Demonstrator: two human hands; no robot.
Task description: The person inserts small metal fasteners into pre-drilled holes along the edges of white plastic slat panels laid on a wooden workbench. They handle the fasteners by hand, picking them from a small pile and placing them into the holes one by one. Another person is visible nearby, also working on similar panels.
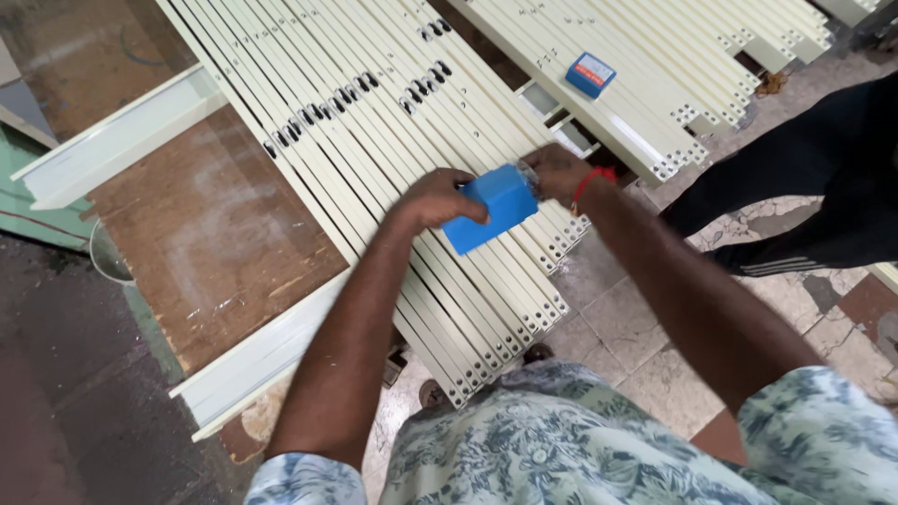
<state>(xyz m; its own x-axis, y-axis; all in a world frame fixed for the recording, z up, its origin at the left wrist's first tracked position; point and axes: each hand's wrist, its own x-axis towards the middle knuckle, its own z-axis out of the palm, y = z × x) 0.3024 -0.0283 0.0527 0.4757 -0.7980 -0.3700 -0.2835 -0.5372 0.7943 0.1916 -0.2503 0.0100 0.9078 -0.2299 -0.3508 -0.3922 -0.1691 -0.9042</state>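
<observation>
My left hand (438, 198) grips the near left side of a plain blue rectangular box (493, 211), held just above a row of cream metal channels (374, 140). My right hand (554, 171), with a red thread on its wrist, closes on the box's far right end, where something small and shiny shows between its fingers. The box is tilted, its long side running toward the lower left. Both forearms reach in from the bottom of the head view.
Several cream slotted channels lie side by side across a brown wooden table (210, 229). A second stack (655, 84) carries a smaller blue box (590, 74). A person's dark trouser leg (804, 187) stands at right on the tiled floor (627, 327).
</observation>
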